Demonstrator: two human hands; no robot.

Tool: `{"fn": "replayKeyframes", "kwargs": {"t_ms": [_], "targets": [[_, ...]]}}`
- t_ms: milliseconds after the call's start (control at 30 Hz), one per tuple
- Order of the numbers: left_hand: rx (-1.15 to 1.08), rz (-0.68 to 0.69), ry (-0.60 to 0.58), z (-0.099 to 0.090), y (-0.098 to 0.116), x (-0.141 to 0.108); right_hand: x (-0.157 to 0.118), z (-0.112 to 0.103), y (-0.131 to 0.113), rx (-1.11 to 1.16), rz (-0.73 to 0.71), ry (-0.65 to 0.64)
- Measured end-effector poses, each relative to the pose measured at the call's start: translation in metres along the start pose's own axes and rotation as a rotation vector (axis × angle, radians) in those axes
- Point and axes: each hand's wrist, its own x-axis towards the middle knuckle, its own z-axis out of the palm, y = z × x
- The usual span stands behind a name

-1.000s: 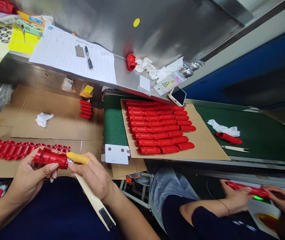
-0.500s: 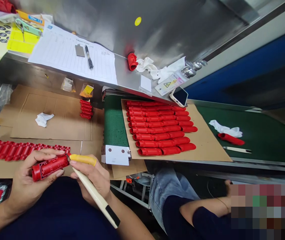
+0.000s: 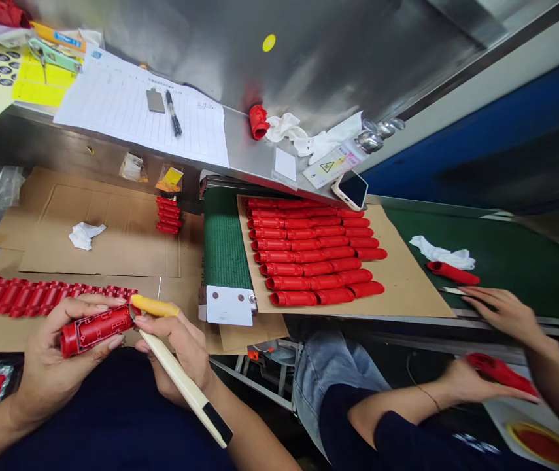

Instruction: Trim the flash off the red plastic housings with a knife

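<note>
My left hand (image 3: 58, 353) is wrapped round a red tubular plastic part (image 3: 97, 329), with raised lines and cut-outs on its upper face. The part is held tilted over the front edge of the table. My right hand (image 3: 181, 347) grips a slim tool with a flat cream handle (image 3: 176, 376) and a black end. A yellow finger cot (image 3: 155, 305) covers the index finger. The tool's working tip is mostly hidden by my fingers, close against the right end of the red part. Behind my left hand lies a row of similar red parts (image 3: 19, 296) on cardboard.
Rows of red shells (image 3: 313, 268) lie on cardboard (image 3: 401, 288) over a green conveyor. A steel shelf holds paper sheets (image 3: 112, 124), a pen (image 3: 173, 114) and a phone (image 3: 352, 190). At right, a co-worker's hands (image 3: 505, 314) hold a red piece and reach toward a pale tool.
My right hand and the tool have shifted slightly left; the left hand still holds the red part. The co-worker's hands have come into view at right, one at the pale tool.
</note>
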Motion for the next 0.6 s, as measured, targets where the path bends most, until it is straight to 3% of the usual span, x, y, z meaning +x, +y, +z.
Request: {"fn": "replayKeyframes", "kwargs": {"t_ms": [133, 233, 333, 400, 600], "targets": [[-0.208, -0.266, 0.018, 0.002, 0.001, 0.002, -0.001, -0.009, 0.007, -0.053, -0.130, -0.071], [-0.347, -0.413, 0.050, 0.006, 0.008, 0.006, -0.003, -0.018, 0.009, 0.033, 0.057, 0.079], [-0.375, -0.453, 0.098, 0.010, 0.015, 0.008, -0.006, -0.023, 0.009, 0.142, 0.302, 0.253], [-0.369, -0.465, 0.091, 0.012, 0.016, 0.007, -0.008, -0.023, 0.008, 0.222, 0.390, 0.267], [-0.383, -0.488, 0.042, 0.011, 0.011, 0.007, -0.013, -0.020, 0.006, 0.153, 0.395, 0.250]]}}
